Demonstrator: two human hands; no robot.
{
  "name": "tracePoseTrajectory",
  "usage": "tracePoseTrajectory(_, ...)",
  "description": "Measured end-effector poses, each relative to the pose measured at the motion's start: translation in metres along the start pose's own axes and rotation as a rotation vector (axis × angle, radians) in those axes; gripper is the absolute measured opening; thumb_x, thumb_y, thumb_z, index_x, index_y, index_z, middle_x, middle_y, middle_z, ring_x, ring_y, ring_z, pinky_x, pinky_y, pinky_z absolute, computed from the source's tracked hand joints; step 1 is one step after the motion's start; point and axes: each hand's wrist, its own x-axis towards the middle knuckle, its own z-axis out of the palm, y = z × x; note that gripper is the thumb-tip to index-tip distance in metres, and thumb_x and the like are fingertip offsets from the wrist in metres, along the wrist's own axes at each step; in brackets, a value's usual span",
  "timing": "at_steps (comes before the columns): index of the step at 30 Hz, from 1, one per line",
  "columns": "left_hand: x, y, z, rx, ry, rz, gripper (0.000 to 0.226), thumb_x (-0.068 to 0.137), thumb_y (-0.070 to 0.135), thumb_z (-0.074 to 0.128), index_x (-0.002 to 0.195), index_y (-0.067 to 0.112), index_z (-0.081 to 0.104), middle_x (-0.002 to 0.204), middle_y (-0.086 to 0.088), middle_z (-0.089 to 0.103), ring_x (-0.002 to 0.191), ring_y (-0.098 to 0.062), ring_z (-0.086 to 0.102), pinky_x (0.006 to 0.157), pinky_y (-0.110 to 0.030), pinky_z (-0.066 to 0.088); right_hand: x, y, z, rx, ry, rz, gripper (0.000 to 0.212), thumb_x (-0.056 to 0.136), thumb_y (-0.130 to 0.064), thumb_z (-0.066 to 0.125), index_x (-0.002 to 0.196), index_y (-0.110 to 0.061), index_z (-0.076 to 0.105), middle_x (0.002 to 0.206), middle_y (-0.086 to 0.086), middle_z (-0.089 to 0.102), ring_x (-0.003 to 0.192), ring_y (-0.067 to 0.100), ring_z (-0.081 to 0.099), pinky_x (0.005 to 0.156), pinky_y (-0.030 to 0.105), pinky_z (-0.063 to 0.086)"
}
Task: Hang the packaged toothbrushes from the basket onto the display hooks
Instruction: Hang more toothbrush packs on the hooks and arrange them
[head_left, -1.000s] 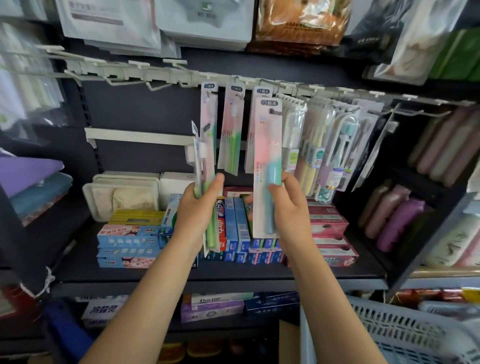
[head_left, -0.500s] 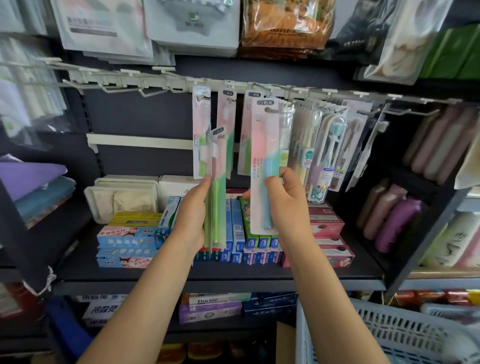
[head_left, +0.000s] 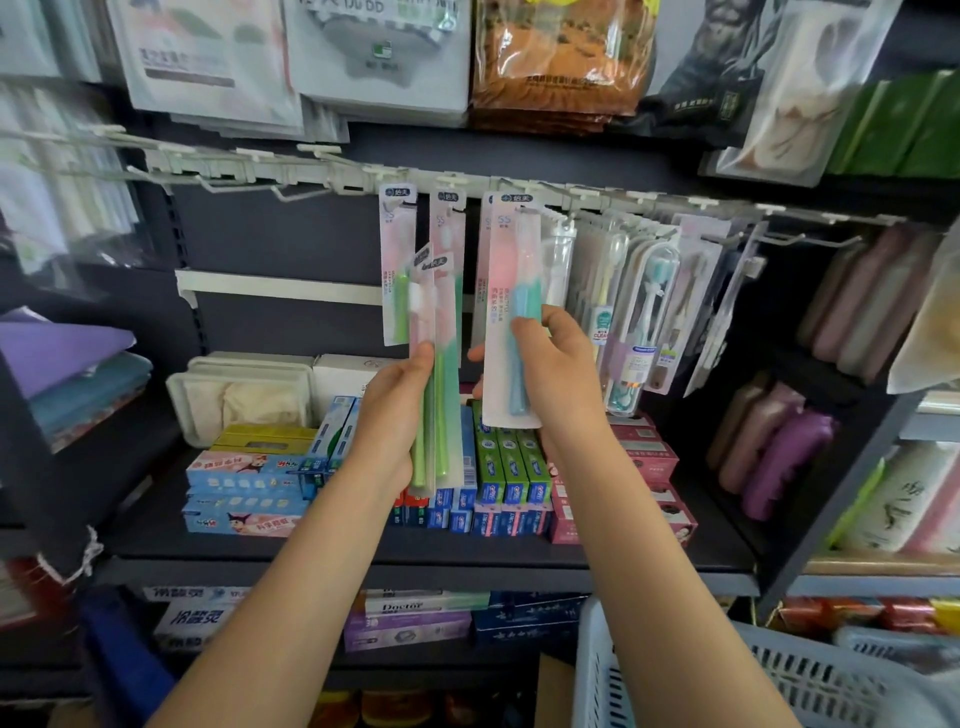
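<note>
My left hand (head_left: 392, 415) grips a couple of packaged toothbrushes with green handles (head_left: 441, 374), held upright below the hook rail (head_left: 322, 171). My right hand (head_left: 556, 374) holds a pink-and-white pack with a blue toothbrush (head_left: 511, 291); its top sits at a hook on the rail, among other hanging packs (head_left: 397, 260). The white basket (head_left: 779, 675) shows at the bottom right; its contents are hidden.
Bare hooks (head_left: 228, 179) stick out along the left part of the rail. Clear-cased toothbrushes (head_left: 644, 312) hang to the right. Toothpaste boxes (head_left: 504, 467) fill the shelf below. Bagged goods (head_left: 556, 57) hang overhead.
My right hand has lifted the blue toothbrush pack up to the rail. My left hand has shifted its green packs to the right and turned them upright.
</note>
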Motion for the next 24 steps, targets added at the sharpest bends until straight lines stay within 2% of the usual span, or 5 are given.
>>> tracePoseTrajectory(8,0.008,-0.005,0.003,-0.023,0.035,0.008,0.042,0.096,0.053,0.059,0.114,0.017,0.068,0.109,-0.009,0.075,0.103,-0.027,0.071,0.091,-0.048,0.058,0.009,0.007,-0.012,0.038,-0.061,-0.023,0.017,0.105,-0.014,0.045,0.108,-0.01,0.061,0.102,0.028,0.071,0.069,0.025,0.068,0.072,0.055,0.058)
tracePoseTrajectory(14,0.012,-0.013,0.004,-0.016,0.033,0.019,0.046,0.094,0.057,0.059,0.115,0.017,0.07,0.11,-0.009,0.075,0.104,-0.03,0.071,0.092,-0.05,0.057,0.013,0.001,-0.018,0.109,-0.095,-0.019,0.022,0.106,-0.011,0.044,0.116,-0.001,0.06,0.084,0.019,0.073,0.052,0.02,0.065,0.046,0.03,0.053)
tracePoseTrajectory(18,0.014,-0.011,0.009,0.01,0.058,0.023,0.046,0.096,0.054,0.059,0.113,0.013,0.068,0.109,-0.012,0.074,0.1,-0.028,0.071,0.091,-0.049,0.058,0.023,0.002,-0.019,0.095,-0.089,-0.009,0.023,0.104,-0.01,0.044,0.114,0.005,0.059,0.089,0.024,0.073,0.051,0.021,0.065,0.044,0.031,0.053)
tracePoseTrajectory(21,0.015,-0.011,0.011,0.012,0.081,0.03,0.046,0.097,0.053,0.058,0.112,0.011,0.067,0.11,-0.012,0.073,0.101,-0.028,0.071,0.093,-0.049,0.057,0.036,0.018,-0.012,0.015,-0.026,-0.041,0.03,0.101,-0.022,0.048,0.108,0.005,0.061,0.094,0.029,0.07,0.063,0.036,0.063,0.062,0.051,0.06)
tracePoseTrajectory(24,0.017,-0.015,0.01,0.018,0.086,0.041,0.04,0.098,0.052,0.057,0.108,0.015,0.068,0.11,-0.011,0.073,0.101,-0.027,0.07,0.095,-0.051,0.056,0.046,0.041,-0.009,-0.026,0.024,0.006,0.032,0.104,-0.029,0.053,0.088,-0.002,0.059,0.079,0.02,0.061,0.065,0.022,0.051,0.061,0.03,0.047)
